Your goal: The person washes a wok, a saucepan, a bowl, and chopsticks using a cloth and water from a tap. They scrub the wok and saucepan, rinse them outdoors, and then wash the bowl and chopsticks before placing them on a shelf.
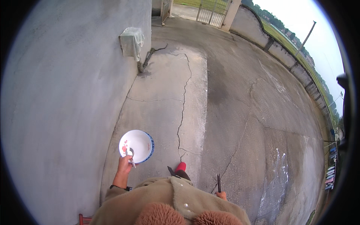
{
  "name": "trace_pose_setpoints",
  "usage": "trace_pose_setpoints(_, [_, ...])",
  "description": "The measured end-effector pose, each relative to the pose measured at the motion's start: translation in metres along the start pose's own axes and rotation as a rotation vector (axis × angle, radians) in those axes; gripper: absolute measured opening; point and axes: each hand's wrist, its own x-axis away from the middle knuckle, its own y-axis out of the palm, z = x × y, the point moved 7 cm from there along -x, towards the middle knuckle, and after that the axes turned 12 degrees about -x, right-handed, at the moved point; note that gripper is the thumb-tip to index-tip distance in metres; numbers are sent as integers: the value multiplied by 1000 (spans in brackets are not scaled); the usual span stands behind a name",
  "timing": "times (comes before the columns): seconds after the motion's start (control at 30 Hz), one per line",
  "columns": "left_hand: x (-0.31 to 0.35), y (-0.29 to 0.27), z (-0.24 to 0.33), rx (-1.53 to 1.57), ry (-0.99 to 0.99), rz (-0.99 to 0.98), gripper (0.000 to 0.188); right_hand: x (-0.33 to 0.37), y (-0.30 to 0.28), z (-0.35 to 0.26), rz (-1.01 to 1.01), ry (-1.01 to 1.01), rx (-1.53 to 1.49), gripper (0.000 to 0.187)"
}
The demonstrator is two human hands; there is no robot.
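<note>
A bowl point(142, 144) with a spoon point(131, 158) in it is clamped at its near rim by the left hand point(125, 164), near a wall point(67, 112); chopsticks point(219, 183) are clasped by the right hand point(222, 195), above concrete point(240, 112).

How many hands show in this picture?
2: the left hand, left of centre, holds a white bowl; the right hand, lower right of centre and partly hidden by the coat, holds dark sticks.

grey wall point(67, 101) — left | cracked concrete point(228, 97) | barred gate point(212, 15) — ahead
</note>
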Motion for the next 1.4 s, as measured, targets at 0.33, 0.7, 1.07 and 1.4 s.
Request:
trace_pose_setpoints(0.33, [-220, 209, 117, -1, 48, 81, 51, -259, -67, -399, 479, -452, -3, 43])
trace_pose_setpoints(0.7, [-470, 438, 256, -182, 62, -34, 47, -177, 91, -1068, -995, -1115, -972, 34])
trace_pose_setpoints(1.07, [-689, 662, 462, -295, 95, -182, 42, -295, 151, -1347, -895, -1156, -575, 23])
trace_pose_setpoints(1.4, [-878, 717, 570, -62, 177, 31, 39, -395, 225, -1569, -1363, -967, -498, 18])
